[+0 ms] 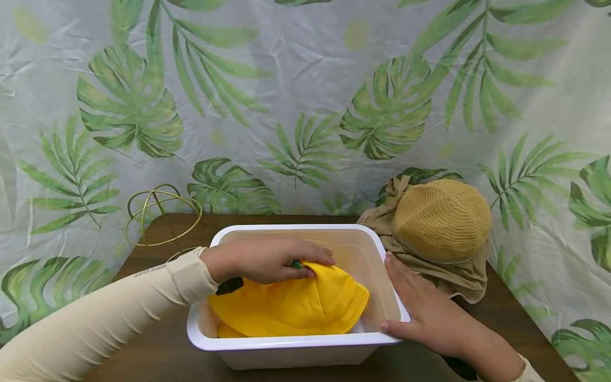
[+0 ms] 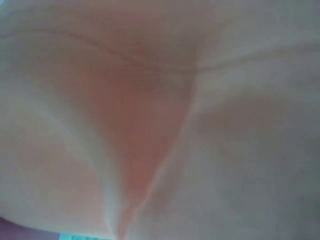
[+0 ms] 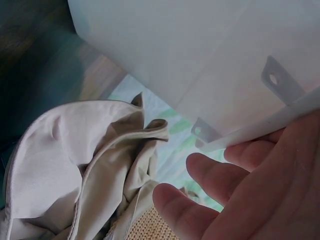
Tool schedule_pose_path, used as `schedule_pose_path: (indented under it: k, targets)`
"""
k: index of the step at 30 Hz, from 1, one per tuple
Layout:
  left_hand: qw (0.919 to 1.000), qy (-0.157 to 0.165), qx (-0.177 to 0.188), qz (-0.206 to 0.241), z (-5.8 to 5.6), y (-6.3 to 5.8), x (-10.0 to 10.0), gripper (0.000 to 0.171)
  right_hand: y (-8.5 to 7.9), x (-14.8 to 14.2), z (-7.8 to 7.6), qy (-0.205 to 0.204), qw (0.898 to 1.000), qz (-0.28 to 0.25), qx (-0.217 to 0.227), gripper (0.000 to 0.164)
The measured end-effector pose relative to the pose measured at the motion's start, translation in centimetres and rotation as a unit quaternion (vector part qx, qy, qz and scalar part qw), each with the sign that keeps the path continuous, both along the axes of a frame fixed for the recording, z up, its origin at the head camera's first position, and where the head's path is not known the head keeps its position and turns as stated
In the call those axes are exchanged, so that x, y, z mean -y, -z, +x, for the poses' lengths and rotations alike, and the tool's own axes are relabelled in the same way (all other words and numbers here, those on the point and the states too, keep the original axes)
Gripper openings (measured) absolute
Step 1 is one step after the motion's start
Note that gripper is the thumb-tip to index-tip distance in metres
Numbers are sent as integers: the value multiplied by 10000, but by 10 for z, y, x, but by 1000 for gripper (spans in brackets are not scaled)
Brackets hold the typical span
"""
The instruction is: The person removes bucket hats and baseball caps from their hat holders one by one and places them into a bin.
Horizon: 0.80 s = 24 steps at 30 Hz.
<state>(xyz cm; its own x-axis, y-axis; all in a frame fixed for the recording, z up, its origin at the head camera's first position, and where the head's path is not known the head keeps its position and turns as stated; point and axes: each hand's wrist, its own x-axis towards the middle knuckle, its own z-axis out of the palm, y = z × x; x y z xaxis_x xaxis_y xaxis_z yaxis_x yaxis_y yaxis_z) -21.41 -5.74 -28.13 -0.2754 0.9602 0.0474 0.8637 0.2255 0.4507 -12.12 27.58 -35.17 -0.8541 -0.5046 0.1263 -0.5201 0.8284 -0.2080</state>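
A yellow fabric hat (image 1: pixel 305 307) with a brim lies inside a white plastic tub (image 1: pixel 286 342). My left hand (image 1: pixel 267 259) reaches over the tub and pinches the top of this hat between thumb and fingers. A small green bit shows beside the thumb. On the tub's right rim rests my right hand (image 1: pixel 429 313), its thumb at the front corner and its fingers loosely extended along the side. In the right wrist view, those fingers (image 3: pixel 215 180) lie close under the rim, near the tub wall (image 3: pixel 190 45). The left wrist view is filled with blurred, pale folds.
Right of the tub stands a tan woven hat (image 1: pixel 444 220) with beige cloth (image 1: pixel 468 281) spread beneath it. A gold wire stand (image 1: pixel 162 212) is at the back left of the dark wooden table (image 1: pixel 143 329). A leaf-patterned curtain (image 1: pixel 305 106) hangs behind.
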Motion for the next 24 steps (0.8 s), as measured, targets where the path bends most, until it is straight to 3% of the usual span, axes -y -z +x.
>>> schedule_pose_path:
  k: [11,24]
  targets:
    - [9992,134,340,-150,-1,6,-12,43,-1,0,0,57,9999,-76,85,101]
    - [9957,-280,387,-790,-4,20,-5,49,-1,0,1,69,9998,-120,167,101]
